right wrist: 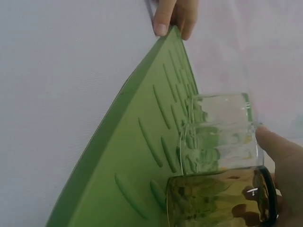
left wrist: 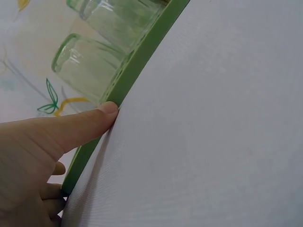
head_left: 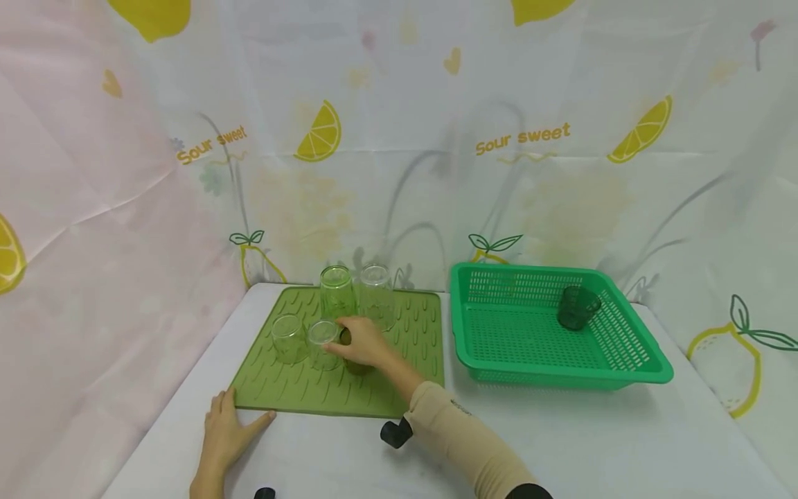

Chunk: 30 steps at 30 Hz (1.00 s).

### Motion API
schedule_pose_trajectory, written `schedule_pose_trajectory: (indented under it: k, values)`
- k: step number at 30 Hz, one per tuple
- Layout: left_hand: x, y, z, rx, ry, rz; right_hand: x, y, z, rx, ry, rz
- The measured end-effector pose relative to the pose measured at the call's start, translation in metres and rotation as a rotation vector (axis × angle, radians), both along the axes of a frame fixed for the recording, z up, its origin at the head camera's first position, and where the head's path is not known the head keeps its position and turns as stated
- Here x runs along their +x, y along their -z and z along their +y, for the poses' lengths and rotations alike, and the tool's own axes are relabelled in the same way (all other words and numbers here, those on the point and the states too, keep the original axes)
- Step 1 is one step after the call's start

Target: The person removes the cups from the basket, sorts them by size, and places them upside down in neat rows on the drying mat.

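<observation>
My right hand [head_left: 364, 341] is curled about the upper end of an amber glass [right wrist: 215, 196], which stands on a green drying mat [head_left: 299, 389]. The thumb side comes close against a short clear glass [head_left: 323, 350]; whether they touch, I cannot tell. Left of that is another short clear glass [head_left: 288, 343]. Behind them stand a taller green glass [head_left: 339, 294] and a tall clear glass [head_left: 377, 301]. At the mat's front left corner, my left hand [head_left: 226, 433] rests with thumb and fingers spread, its thumb touching the front edge in the left wrist view.
A green plastic basket [head_left: 517, 371] sits to the right of the mat, with a dark glass [head_left: 576, 308] inside. White cloth covers the table [head_left: 561, 443]. A lemon-print curtain [head_left: 399, 187] hangs along the back and sides.
</observation>
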State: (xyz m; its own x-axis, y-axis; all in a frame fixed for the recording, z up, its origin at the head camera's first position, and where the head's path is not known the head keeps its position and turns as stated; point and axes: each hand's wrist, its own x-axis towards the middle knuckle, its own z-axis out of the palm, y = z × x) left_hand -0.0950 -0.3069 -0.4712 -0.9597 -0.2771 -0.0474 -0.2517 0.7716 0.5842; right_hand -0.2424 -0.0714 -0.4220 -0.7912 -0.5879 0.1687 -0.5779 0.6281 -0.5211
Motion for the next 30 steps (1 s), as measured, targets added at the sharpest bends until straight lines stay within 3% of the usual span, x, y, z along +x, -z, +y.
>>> schedule_pose_trajectory:
  k: [5, 14, 22, 26, 30]
  values:
    - [-0.001, 0.003, -0.001, -0.014, -0.003, 0.022, 0.002, -0.002, -0.008, 0.118, 0.074, 0.058]
    - [0.0, 0.005, 0.001, -0.028, -0.005, 0.051, 0.004, -0.003, -0.011, 0.103, 0.132, 0.074]
    - [0.003, 0.002, 0.001, -0.023, -0.017, 0.018, 0.005, -0.001, -0.01, 0.134, 0.078, 0.092]
    - [0.004, 0.003, 0.002, -0.022, -0.019, 0.026, 0.005, 0.001, -0.01, 0.195, 0.038, 0.132]
    - [0.004, 0.004, 0.002, -0.024, -0.018, 0.043, 0.005, 0.001, -0.009, 0.187, 0.021, 0.135]
